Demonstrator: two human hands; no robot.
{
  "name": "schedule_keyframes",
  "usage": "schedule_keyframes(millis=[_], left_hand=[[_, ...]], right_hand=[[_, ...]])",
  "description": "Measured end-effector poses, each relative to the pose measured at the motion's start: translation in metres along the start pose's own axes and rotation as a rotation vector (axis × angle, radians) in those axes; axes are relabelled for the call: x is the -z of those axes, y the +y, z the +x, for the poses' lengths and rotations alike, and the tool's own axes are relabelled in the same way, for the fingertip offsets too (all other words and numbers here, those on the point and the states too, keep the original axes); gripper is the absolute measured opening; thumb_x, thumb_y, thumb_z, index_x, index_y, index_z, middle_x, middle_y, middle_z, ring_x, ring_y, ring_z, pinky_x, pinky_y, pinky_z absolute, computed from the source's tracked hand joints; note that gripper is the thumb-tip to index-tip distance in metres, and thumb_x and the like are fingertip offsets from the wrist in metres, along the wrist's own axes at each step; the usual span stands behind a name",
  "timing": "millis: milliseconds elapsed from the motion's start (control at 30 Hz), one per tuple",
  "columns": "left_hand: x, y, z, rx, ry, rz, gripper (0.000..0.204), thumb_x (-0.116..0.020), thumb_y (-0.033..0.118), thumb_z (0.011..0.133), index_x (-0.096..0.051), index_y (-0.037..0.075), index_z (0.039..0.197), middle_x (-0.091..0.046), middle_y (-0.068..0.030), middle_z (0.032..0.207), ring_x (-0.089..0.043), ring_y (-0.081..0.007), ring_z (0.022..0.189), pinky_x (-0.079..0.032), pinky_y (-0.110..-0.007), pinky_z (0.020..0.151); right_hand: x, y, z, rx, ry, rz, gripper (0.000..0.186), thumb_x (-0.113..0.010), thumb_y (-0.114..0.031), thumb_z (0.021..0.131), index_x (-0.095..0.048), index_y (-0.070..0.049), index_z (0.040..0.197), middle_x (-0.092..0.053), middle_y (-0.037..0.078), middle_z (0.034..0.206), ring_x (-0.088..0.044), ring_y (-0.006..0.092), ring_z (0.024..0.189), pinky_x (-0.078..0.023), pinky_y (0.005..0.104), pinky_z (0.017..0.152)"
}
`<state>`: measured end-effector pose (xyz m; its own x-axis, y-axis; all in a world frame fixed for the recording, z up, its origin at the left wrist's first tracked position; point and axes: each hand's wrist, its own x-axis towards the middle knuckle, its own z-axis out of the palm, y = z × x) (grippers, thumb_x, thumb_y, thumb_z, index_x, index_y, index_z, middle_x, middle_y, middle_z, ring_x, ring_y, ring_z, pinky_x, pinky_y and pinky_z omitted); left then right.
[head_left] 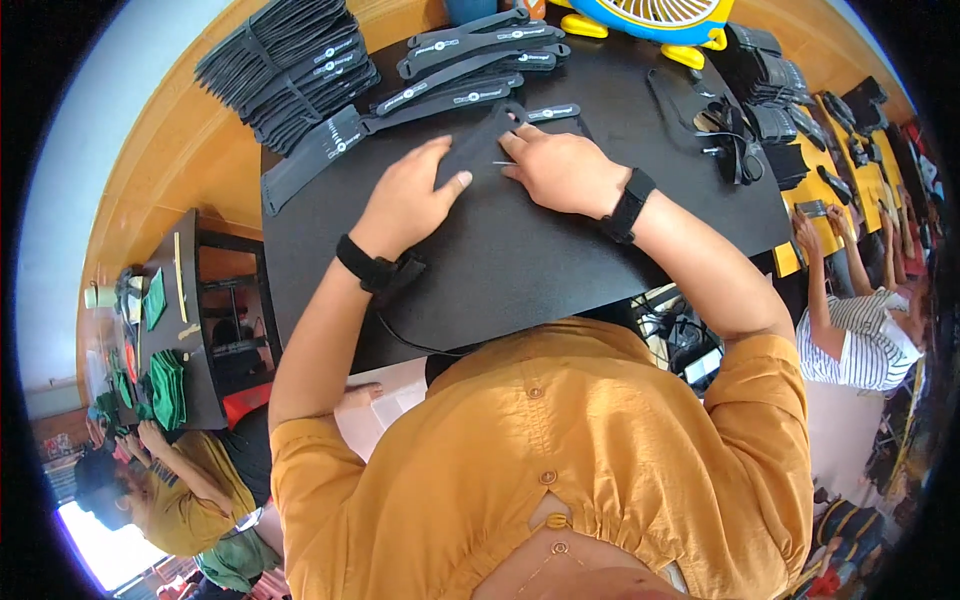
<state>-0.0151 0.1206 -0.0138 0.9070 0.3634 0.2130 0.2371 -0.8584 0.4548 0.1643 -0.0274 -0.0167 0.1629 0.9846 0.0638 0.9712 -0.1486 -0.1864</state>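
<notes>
On the dark table (470,260) lies a flat black fabric strap (475,150) with a rounded end that has a hole in it. My left hand (405,195) rests at its left side, thumb apart from the fingers, holding nothing. My right hand (560,170) is closed at the strap's right side, its fingertips close to the holed end. A thin, pale metal tip (503,163) sticks out from between its fingers; the rest of that tool is hidden. Just beyond this hand lies another black strap (553,112) with a white print.
Black straps rise in a tall banded stack (290,75) at the far left, with a looser pile (470,65) beside it. A blue-and-yellow fan (650,20) stands at the back. Scissors (745,155) and cords lie right. People work at both sides.
</notes>
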Motion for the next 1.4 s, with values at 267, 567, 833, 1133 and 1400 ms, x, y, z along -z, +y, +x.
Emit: schedule_keyframes(millis=[267, 567, 833, 1133, 1400], left_hand=[[0.001, 0.002, 0.0, 0.04, -0.09, -0.023, 0.054, -0.062, 0.034, 0.092, -0.055, -0.007, 0.126, -0.053, -0.0245, 0.136, -0.053, -0.0362, 0.125, -0.041, -0.04, 0.106], [0.028, 0.027, -0.029, 0.161, 0.038, -0.214, 0.039, -0.065, 0.035, 0.092, -0.063, 0.003, 0.114, -0.07, -0.0133, 0.101, -0.067, -0.0254, 0.097, -0.05, -0.036, 0.082], [0.008, 0.127, -0.048, 0.247, -0.13, -0.553, 0.05, -0.065, 0.034, 0.091, -0.053, -0.006, 0.117, -0.066, -0.0106, 0.076, -0.064, -0.0145, 0.057, -0.053, -0.028, 0.055], [0.005, 0.108, -0.099, 0.16, -0.424, -1.473, 0.045, -0.037, 0.031, 0.106, -0.049, -0.002, 0.134, -0.066, -0.0162, 0.111, -0.066, -0.0196, 0.098, -0.054, -0.027, 0.075], [0.005, 0.099, -0.093, 0.147, -0.578, -1.583, 0.041, -0.045, 0.022, 0.104, -0.046, -0.005, 0.134, -0.063, -0.0133, 0.106, -0.065, -0.0202, 0.096, -0.055, -0.028, 0.075]], right_hand=[[-0.01, 0.072, -0.019, 0.0, 0.209, -0.045, 0.053, -0.055, -0.032, 0.096, -0.047, -0.003, 0.14, -0.054, 0.023, 0.136, -0.061, 0.0335, 0.114, -0.049, 0.0384, 0.096], [0.032, 0.086, -0.041, -0.483, 0.079, 1.047, 0.049, -0.05, -0.044, 0.101, -0.052, -0.014, 0.14, -0.053, -0.005, 0.065, -0.044, 0.001, 0.048, -0.033, 0.017, 0.043], [0.055, -0.05, -0.095, -0.205, 0.122, 1.047, 0.039, -0.068, -0.034, 0.092, -0.067, -0.006, 0.119, -0.059, -0.005, 0.072, -0.044, 0.0013, 0.049, -0.032, 0.0178, 0.042], [0.056, -0.038, -0.086, -0.087, 0.1, 1.581, 0.032, -0.056, -0.032, 0.099, -0.063, -0.002, 0.109, -0.072, 0.011, 0.1, -0.037, 0.0011, 0.04, -0.025, 0.0172, 0.037], [0.057, -0.031, -0.078, -0.078, 0.05, 1.517, 0.036, -0.052, -0.038, 0.101, -0.063, -0.005, 0.11, -0.071, 0.01, 0.092, -0.041, 0.0022, 0.042, -0.028, 0.0166, 0.04]])
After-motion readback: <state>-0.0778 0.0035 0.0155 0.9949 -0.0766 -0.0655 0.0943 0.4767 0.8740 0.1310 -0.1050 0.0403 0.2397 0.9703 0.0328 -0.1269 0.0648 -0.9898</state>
